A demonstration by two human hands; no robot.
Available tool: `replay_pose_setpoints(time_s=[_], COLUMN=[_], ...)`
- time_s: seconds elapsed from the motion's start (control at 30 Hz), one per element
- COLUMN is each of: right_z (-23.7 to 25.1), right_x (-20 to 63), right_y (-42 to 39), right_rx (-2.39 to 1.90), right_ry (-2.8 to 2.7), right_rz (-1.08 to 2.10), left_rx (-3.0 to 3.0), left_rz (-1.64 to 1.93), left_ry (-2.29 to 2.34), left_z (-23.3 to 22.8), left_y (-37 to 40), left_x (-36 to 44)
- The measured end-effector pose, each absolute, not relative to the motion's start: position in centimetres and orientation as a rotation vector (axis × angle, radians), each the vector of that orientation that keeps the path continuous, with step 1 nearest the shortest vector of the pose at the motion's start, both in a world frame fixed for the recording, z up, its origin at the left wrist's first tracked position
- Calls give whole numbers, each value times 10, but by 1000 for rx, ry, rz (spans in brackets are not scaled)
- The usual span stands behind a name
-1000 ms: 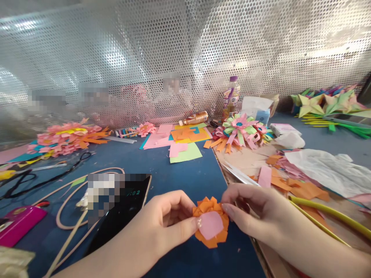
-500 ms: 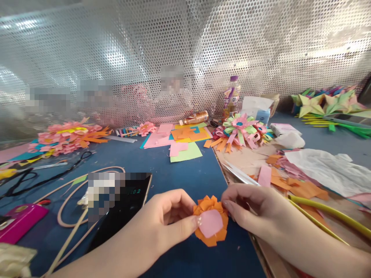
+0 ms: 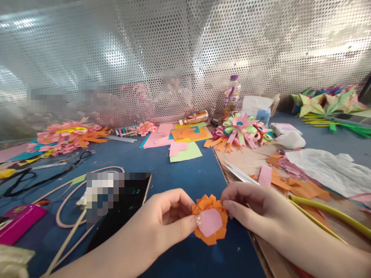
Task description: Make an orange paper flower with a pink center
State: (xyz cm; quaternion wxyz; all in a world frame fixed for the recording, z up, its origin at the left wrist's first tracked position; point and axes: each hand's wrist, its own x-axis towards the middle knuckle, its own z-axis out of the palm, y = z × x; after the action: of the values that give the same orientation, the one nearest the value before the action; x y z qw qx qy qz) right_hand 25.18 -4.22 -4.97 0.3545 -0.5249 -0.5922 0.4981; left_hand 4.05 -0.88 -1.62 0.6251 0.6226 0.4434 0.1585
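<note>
A small orange paper flower (image 3: 209, 235) with a round pink paper centre (image 3: 209, 222) is held just above the blue table (image 3: 185, 173), low in the middle of the head view. My left hand (image 3: 165, 220) pinches its left side, the thumb pressed on the pink centre. At the flower's right edge, my right hand (image 3: 249, 208) grips the orange petals with its fingertips. Both forearms come in from the bottom of the picture.
A dark phone (image 3: 124, 204) and a beige cable (image 3: 72, 200) lie left of my hands. Cardboard (image 3: 249, 160) with orange and pink scraps, white tissue (image 3: 321, 170) and a yellow-green tube (image 3: 327, 212) lies right. Further back: coloured paper sheets (image 3: 185, 139), finished flowers (image 3: 240, 129), a bottle (image 3: 232, 94), a perforated screen (image 3: 185, 58).
The flower and both hands have barely shifted, a little up and to the left. The grip on the flower is the same.
</note>
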Motion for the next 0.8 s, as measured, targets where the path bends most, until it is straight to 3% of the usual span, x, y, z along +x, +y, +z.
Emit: replay_pose_setpoints(time_s=[0.8], right_z=[-47], right_x=[250], right_y=[-41], right_rx=[-1456], right_ry=[-1489], right_rz=[1169], left_rx=[1417], left_rz=[366], left_ry=[980], left_z=[-19], left_y=[-7], left_x=[41])
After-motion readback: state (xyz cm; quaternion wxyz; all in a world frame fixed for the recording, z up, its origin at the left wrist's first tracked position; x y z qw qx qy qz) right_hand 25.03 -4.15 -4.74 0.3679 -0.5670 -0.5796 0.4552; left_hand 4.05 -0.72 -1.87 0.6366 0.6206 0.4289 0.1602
